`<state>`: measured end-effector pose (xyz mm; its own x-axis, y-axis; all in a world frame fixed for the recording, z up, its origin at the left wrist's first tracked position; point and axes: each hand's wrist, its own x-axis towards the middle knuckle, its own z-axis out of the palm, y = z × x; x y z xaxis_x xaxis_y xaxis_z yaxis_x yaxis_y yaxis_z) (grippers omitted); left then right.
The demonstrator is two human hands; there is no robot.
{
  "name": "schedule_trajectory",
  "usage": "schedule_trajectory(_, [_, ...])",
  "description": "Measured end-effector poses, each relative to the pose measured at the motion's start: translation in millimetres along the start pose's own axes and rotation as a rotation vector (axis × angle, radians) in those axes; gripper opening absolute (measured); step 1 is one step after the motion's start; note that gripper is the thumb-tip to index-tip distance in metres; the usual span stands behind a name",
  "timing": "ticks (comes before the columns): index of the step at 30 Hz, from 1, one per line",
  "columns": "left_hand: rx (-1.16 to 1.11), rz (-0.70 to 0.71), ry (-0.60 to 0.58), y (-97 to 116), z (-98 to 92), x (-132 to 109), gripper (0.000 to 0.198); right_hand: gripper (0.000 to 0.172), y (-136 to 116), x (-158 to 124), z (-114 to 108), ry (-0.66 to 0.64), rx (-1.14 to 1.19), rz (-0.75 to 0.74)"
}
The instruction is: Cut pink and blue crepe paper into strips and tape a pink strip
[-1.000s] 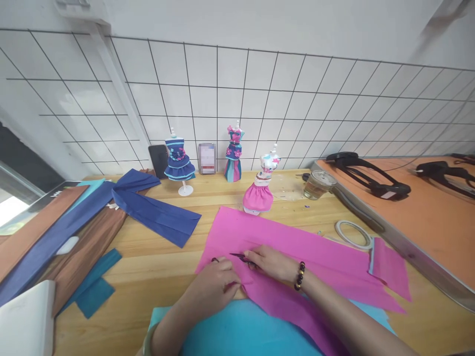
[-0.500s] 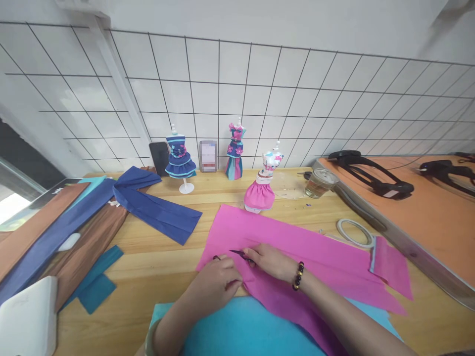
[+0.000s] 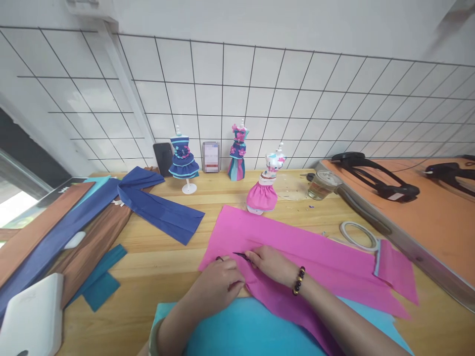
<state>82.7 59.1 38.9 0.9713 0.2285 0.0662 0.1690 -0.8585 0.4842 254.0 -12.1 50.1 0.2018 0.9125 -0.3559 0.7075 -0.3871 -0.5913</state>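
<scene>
- L hand (image 3: 218, 284) curled at near edge of pink sheet (image 3: 237, 227); can't tell if it pinches it
- R hand (image 3: 274, 264) grips scissors (image 3: 242, 256), tip pointing L over sheet
- Sheet on table (image 3: 163, 269), partly over aqua cloth (image 3: 230, 324)
- Vs 1 s ago: view shifted a bit, hands + scissors hardly moved rel to sheet
- So prob little progress on sheet this sec

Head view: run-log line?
left hand: at long pink fabric-like sheet | right hand: holding dark pointed scissors over sheet | turquoise sheet: partly under pink sheet
</scene>
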Motion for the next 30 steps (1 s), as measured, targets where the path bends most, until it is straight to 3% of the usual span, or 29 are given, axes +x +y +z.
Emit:
schedule_trajectory(15, [-0.063,0.019,0.029,2.1,-3.0,0.1,0.02,0.049,-1.5,3.0,-1.2,-0.037,0.068,-0.039])
schedule_trajectory(30, [0.02,0.015,0.008,6.0,-3.5,-1.1,0.022,0.05,-10.9,14.9,0.2,-0.025,-0.027,-0.075])
